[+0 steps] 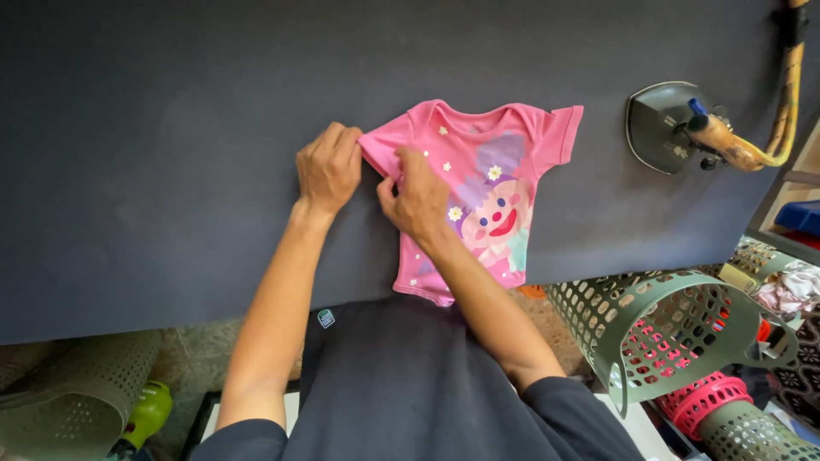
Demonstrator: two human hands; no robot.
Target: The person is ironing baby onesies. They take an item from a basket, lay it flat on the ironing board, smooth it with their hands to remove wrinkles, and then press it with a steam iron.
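The left hand pinches the sleeve of a small pink shirt lying flat near the table's near edge. The right hand presses it, fingers nearly closed. Light, soft, limp cloth: best held at sleeves or hems.

Tabletop: dark grey padded surface filling most of the frame. Iron: upper right, lying on the tabletop, with a worn yellowish cord running up the right edge. Green perforated basket: lower right, tipped on its side. Pink perforated basket: just below it. Grey-green basket: lower left. Pale cloth: right edge, bundled.
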